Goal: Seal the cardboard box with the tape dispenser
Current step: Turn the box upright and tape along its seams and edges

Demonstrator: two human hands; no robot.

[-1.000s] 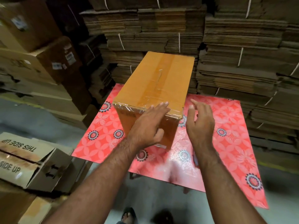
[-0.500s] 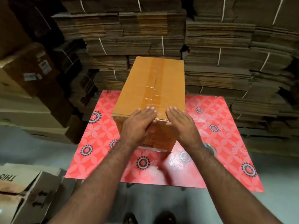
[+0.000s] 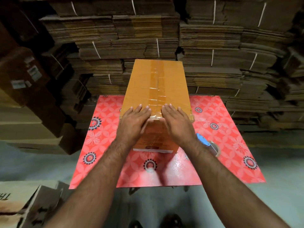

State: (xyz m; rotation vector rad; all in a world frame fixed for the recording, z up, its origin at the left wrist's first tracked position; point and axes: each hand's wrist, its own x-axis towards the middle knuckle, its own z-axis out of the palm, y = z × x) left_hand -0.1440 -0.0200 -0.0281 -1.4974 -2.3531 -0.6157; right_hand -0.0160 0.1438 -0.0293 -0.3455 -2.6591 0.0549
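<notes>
A tall brown cardboard box (image 3: pixel 156 83) stands on the red patterned table (image 3: pixel 222 132), with a strip of clear tape running down the middle of its closed top. My left hand (image 3: pixel 134 122) and my right hand (image 3: pixel 176 122) lie flat, fingers spread, on the box's near top edge, one on each side of the tape. They press on the box and hold nothing. The tape dispenser (image 3: pixel 209 145), blue-handled with a brown roll, lies on the table right of the box, partly hidden behind my right wrist.
Bundled stacks of flat cardboard (image 3: pixel 213 46) rise like a wall just behind the table. Large cartons (image 3: pixel 29 89) are piled at the left, and an open printed box (image 3: pixel 21 204) lies on the floor at the lower left. My feet show below the table's near edge.
My right hand came in from the side and landed on the box beside the left. Both hands have since slid a little forward on the top edge, and the view swung to centre the box.
</notes>
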